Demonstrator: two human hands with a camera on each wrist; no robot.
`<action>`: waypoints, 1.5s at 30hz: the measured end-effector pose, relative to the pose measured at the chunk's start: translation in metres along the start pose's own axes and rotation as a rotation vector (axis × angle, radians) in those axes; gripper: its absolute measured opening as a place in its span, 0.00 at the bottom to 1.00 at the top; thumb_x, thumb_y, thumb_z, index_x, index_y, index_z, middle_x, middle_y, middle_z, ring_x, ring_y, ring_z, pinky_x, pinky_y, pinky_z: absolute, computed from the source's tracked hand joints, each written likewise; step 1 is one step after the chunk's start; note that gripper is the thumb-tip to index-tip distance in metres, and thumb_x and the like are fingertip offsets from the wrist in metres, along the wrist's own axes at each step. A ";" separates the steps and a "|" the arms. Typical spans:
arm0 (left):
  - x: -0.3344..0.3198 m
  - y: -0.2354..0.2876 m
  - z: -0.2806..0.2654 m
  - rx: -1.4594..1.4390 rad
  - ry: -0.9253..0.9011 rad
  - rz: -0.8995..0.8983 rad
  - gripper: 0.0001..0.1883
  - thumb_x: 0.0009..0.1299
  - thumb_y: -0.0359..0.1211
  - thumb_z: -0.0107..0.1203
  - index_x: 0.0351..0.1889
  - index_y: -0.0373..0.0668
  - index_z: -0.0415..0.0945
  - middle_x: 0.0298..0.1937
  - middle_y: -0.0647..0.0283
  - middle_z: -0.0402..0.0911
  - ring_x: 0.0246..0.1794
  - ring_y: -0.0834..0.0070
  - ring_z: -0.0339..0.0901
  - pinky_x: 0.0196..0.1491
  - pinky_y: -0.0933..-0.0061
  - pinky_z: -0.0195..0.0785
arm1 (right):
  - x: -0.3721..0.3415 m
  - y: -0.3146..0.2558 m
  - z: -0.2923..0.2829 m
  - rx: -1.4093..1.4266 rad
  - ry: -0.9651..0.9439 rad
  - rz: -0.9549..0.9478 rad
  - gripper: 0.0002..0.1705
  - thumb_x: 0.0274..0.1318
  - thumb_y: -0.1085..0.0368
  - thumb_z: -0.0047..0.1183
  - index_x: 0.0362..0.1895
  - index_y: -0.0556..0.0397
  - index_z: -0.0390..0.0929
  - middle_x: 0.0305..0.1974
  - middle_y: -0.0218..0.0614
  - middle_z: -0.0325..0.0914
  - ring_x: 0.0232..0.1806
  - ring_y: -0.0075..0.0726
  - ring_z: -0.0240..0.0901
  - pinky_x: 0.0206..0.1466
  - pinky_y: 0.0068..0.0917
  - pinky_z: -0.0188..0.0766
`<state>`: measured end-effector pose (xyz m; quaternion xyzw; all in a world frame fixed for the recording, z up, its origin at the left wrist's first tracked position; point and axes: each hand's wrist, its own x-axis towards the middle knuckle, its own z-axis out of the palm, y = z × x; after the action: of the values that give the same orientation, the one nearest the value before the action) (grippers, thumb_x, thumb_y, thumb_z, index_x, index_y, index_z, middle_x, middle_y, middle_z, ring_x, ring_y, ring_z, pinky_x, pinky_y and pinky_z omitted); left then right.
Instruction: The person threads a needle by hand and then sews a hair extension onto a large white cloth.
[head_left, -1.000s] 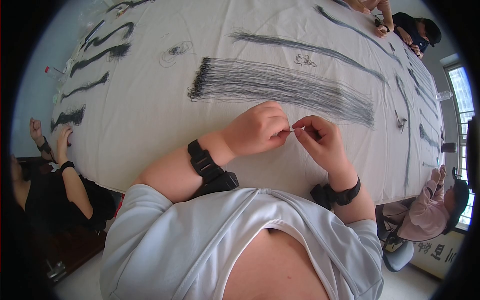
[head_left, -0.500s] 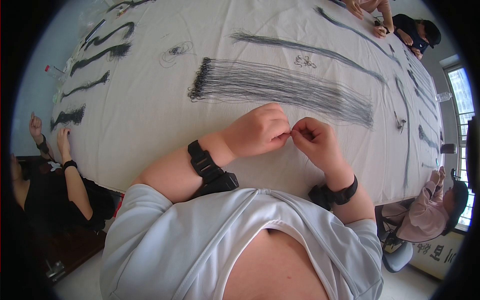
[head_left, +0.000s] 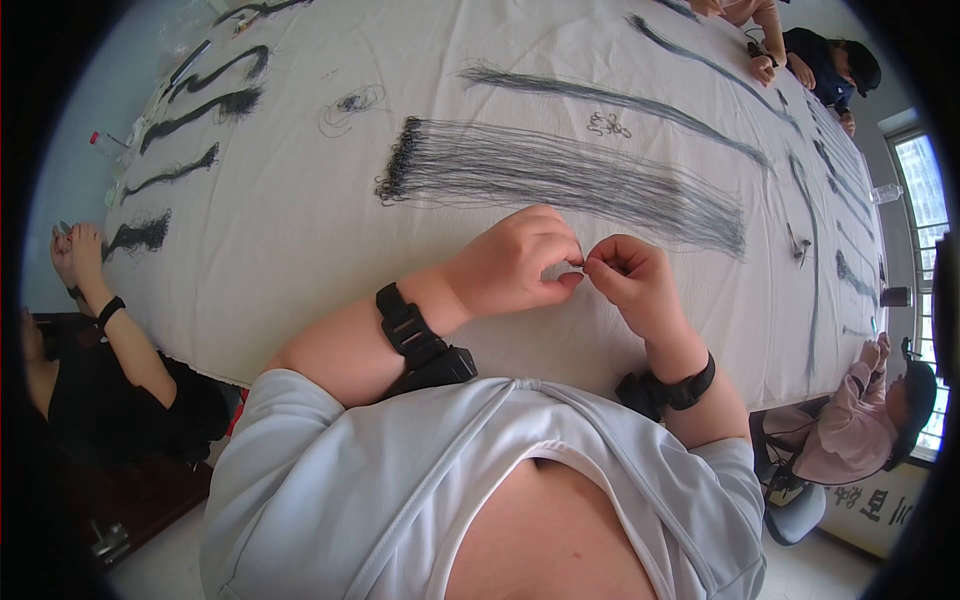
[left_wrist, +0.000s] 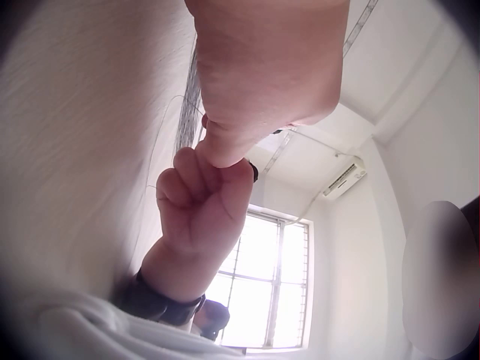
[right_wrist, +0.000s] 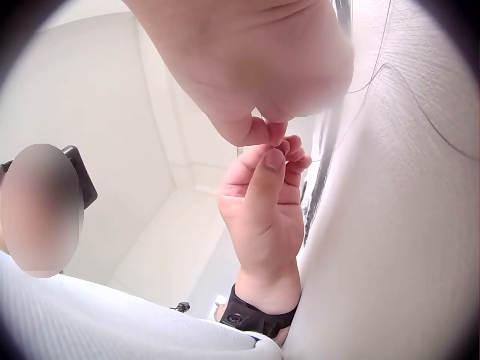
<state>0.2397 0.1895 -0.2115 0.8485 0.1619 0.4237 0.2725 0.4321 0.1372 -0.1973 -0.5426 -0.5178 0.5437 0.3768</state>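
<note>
My left hand [head_left: 515, 260] and right hand [head_left: 635, 285] meet fingertip to fingertip above the cloth-covered table [head_left: 300, 300]. A thin dark thread is held between them, mostly hidden by the fingers. The right thumb and index finger pinch it. The left fingers are curled, with a small gap between thumb and index finger and their tips close to the right ones. In the left wrist view a fine thread [left_wrist: 159, 124] arcs beside the hands over the cloth. Beyond them lies a wide bundle of dark strands [head_left: 570, 175], with dark curled ends at its left.
A narrower strand bundle [head_left: 620, 100] lies farther back, near a small pile of curled pieces [head_left: 608, 123]. A loose thread coil [head_left: 352, 103] is at the back left. More bundles line both sides. People sit around the table, one in black [head_left: 130, 390] at the left.
A short thin dark thing showed between the fingertips earlier; the hands then closed together over it. Now the left thumb and index finger have parted slightly. The person at the left has raised both hands together.
</note>
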 end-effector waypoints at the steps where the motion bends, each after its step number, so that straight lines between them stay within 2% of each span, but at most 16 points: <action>1: 0.000 0.000 0.000 0.002 0.003 0.004 0.12 0.46 0.23 0.63 0.30 0.40 0.76 0.31 0.60 0.77 0.34 0.62 0.73 0.38 0.66 0.68 | 0.000 0.000 0.000 0.007 -0.003 0.009 0.05 0.52 0.70 0.55 0.31 0.61 0.76 0.24 0.23 0.72 0.24 0.11 0.61 0.25 0.13 0.57; 14: -0.001 0.000 0.003 0.034 0.035 0.050 0.11 0.47 0.21 0.61 0.29 0.39 0.74 0.30 0.59 0.76 0.33 0.62 0.73 0.36 0.66 0.68 | -0.001 -0.004 0.003 0.035 -0.023 0.042 0.06 0.53 0.69 0.55 0.32 0.60 0.76 0.25 0.23 0.73 0.25 0.11 0.62 0.26 0.13 0.58; 17: -0.001 0.000 0.002 0.030 0.035 0.057 0.11 0.47 0.19 0.59 0.28 0.39 0.74 0.29 0.59 0.75 0.33 0.62 0.72 0.35 0.67 0.67 | -0.001 -0.003 0.002 -0.004 -0.023 0.020 0.07 0.53 0.68 0.55 0.32 0.60 0.76 0.25 0.23 0.73 0.25 0.12 0.62 0.26 0.13 0.58; 20: 0.000 0.000 0.000 0.026 0.011 0.052 0.11 0.47 0.19 0.59 0.27 0.39 0.73 0.29 0.59 0.74 0.32 0.62 0.72 0.34 0.67 0.67 | 0.000 0.001 -0.002 -0.137 -0.010 -0.085 0.07 0.54 0.68 0.53 0.33 0.60 0.76 0.25 0.23 0.73 0.25 0.12 0.62 0.27 0.14 0.59; 23: 0.000 0.002 -0.002 0.024 -0.017 0.038 0.10 0.46 0.19 0.59 0.26 0.39 0.72 0.28 0.59 0.73 0.31 0.62 0.71 0.34 0.67 0.66 | -0.001 -0.004 -0.004 -0.090 -0.020 -0.090 0.07 0.55 0.68 0.52 0.33 0.60 0.76 0.25 0.24 0.73 0.26 0.12 0.62 0.28 0.14 0.59; 32: 0.000 0.002 -0.002 0.016 -0.021 0.036 0.10 0.45 0.19 0.58 0.24 0.39 0.71 0.27 0.59 0.72 0.30 0.62 0.70 0.34 0.67 0.66 | 0.000 -0.002 -0.005 -0.067 -0.012 -0.113 0.05 0.50 0.72 0.50 0.32 0.60 0.75 0.25 0.24 0.72 0.24 0.12 0.60 0.26 0.14 0.57; 45: 0.000 0.001 -0.002 -0.003 -0.018 0.031 0.10 0.45 0.19 0.58 0.24 0.39 0.72 0.26 0.60 0.72 0.30 0.62 0.70 0.33 0.67 0.65 | 0.000 -0.003 -0.006 -0.097 0.022 -0.107 0.03 0.49 0.73 0.51 0.30 0.59 0.75 0.22 0.22 0.70 0.22 0.10 0.57 0.23 0.14 0.54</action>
<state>0.2381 0.1893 -0.2095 0.8544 0.1457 0.4204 0.2685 0.4370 0.1389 -0.1933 -0.5377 -0.5676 0.4911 0.3841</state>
